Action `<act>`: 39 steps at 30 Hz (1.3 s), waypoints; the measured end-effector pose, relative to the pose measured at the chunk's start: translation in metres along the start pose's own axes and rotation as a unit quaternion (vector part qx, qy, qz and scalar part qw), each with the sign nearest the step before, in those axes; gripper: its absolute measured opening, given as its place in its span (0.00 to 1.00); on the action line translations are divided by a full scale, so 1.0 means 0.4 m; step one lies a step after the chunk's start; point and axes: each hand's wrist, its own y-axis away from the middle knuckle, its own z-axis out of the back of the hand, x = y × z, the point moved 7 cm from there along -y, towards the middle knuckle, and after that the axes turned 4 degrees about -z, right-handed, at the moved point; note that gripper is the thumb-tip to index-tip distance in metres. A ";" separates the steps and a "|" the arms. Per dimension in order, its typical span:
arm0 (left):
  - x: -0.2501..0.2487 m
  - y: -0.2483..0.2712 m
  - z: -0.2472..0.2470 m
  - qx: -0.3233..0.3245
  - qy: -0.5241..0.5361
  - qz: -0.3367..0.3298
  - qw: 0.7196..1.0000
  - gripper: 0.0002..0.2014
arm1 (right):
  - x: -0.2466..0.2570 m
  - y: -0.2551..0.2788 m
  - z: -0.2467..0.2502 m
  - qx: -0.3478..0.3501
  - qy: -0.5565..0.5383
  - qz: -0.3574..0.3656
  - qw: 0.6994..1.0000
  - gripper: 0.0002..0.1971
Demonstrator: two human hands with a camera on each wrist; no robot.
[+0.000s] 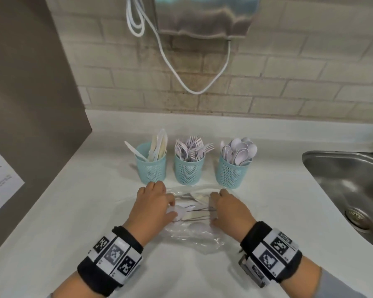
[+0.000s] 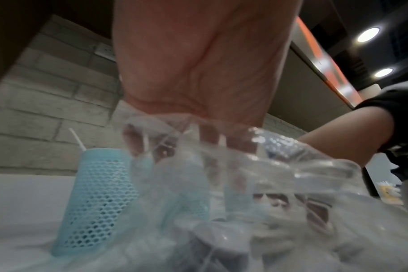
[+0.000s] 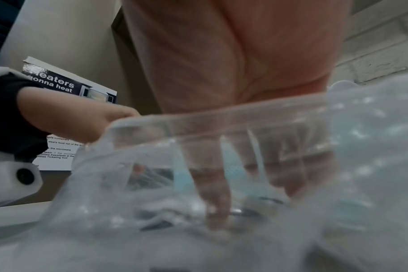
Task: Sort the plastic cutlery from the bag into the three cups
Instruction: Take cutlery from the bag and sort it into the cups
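Observation:
Three teal mesh cups stand in a row on the white counter (image 1: pixel 73 211): the left cup (image 1: pixel 151 168) holds knives, the middle cup (image 1: pixel 188 168) forks, the right cup (image 1: pixel 232 173) spoons. In front of them lies a clear plastic bag (image 1: pixel 192 235) with a few white cutlery pieces (image 1: pixel 194 209) in it. My left hand (image 1: pixel 170 208) curls round the spoon-bowl ends, and my right hand (image 1: pixel 212 208) curls round the handle ends. In both wrist views the fingers (image 2: pixel 138 139) (image 3: pixel 212 193) show blurred behind the bag film (image 2: pixel 280 184) (image 3: pixel 361 147).
A steel sink (image 1: pixel 310 160) is set into the counter on the right. A dark panel (image 1: pixel 30 93) with a paper notice (image 1: pixel 0 181) walls off the left. A white cable (image 1: pixel 181 80) hangs in front of the brick wall behind the cups.

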 end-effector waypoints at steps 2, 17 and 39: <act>0.011 0.000 0.007 -0.014 0.058 -0.001 0.998 0.12 | 0.003 0.000 -0.006 0.004 0.034 -0.008 0.999 0.25; 0.244 -0.064 -0.020 0.004 0.133 0.162 0.978 0.08 | 0.044 -0.020 -0.029 0.075 0.016 0.100 0.992 0.51; 0.265 -0.092 0.357 -0.208 0.238 0.125 0.941 0.06 | 0.034 -0.043 -0.015 0.053 -0.026 0.069 0.996 0.50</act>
